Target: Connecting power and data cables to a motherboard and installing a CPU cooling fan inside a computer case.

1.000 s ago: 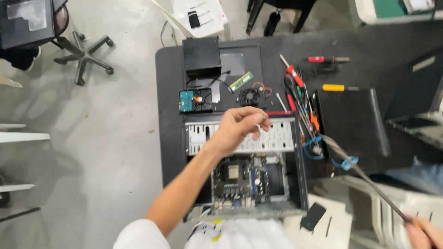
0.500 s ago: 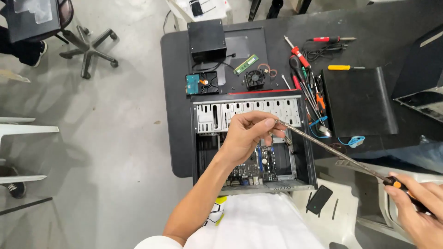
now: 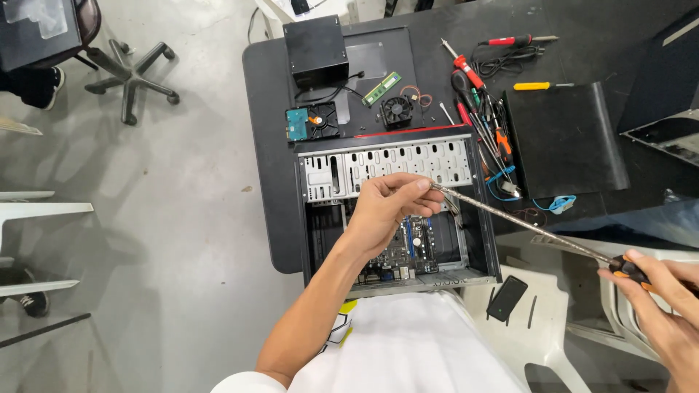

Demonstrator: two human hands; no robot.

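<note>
— What is the right hand (image 3: 666, 306) gripping?
— Its grip is closing on a long screwdriver's (image 3: 524, 218) handle; the left hand's (image 3: 386, 207) grip is pinching the tip.
— Where?
— Over the open computer case (image 3: 397, 211), lying at the tabletop's (image 3: 269, 145) near edge.

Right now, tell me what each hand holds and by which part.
One long screwdriver: the right hand grips its orange-and-black handle, the left hand pinches the metal shaft near the tip.
</note>
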